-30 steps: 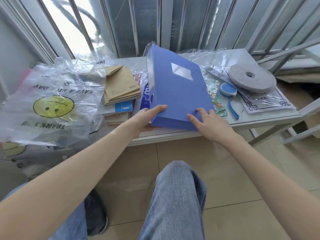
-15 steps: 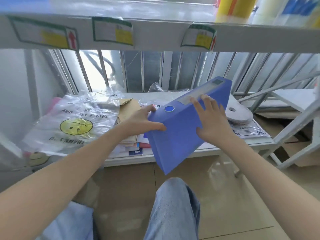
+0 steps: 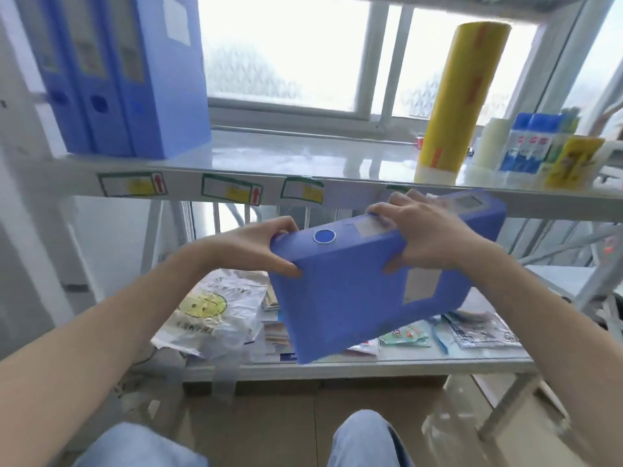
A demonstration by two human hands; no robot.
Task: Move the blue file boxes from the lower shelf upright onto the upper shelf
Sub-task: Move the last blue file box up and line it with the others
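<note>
Overall, room: metal rack before a bright window (image 3: 286, 55), tiled floor below.
Upper shelf (image 3: 269, 160): glossy and pale, arrow labels stuck along its front edge.
Upper shelf, left: three blue boxes (image 3: 135, 75) upright, side by side.
Upper shelf, right: yellow roll (image 3: 462, 99) upright, blue-capped bottles (image 3: 526, 143) just beside.
Lower shelf (image 3: 371, 360): smiley bag (image 3: 209, 315), paper stacks, small packets lying flat.
Held box (image 3: 354, 291): tilted, off the lower shelf, spine up, below the upper shelf edge.
Left hand (image 3: 259, 249): clamped on the box's left corner.
Right hand (image 3: 428, 230): gripped over the spine's right part.
</note>
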